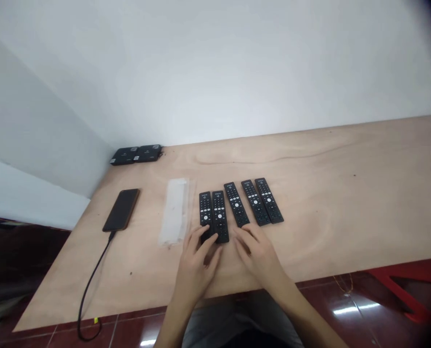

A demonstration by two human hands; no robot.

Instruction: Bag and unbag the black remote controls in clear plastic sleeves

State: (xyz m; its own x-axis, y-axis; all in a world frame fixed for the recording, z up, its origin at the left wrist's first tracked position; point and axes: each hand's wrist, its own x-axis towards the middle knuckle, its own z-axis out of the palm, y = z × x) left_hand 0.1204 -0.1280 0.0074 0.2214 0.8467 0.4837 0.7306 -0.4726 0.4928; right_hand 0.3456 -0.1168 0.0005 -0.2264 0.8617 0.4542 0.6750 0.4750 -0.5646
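Observation:
Several black remote controls lie on the wooden table, buttons up. My left hand [197,258] rests its fingertips on the lower ends of the leftmost remote control [205,210] and the remote control beside it [219,217], its fingers apart. At the bottom end of the middle remote control [236,204] is my right hand [257,246], fingers bent and slightly spread, fingertips at or against its edge. Farther right, a tilted remote control [255,203] and the rightmost remote control [269,200] lie side by side, untouched.
Clear plastic sleeves [175,212] lie left of the remotes. A phone [122,209] with a black cable [92,280] running over the front edge is farther left. Two black boxes [137,154] sit by the wall [215,72] on the table [327,208]. Something red [404,290] stands at lower right.

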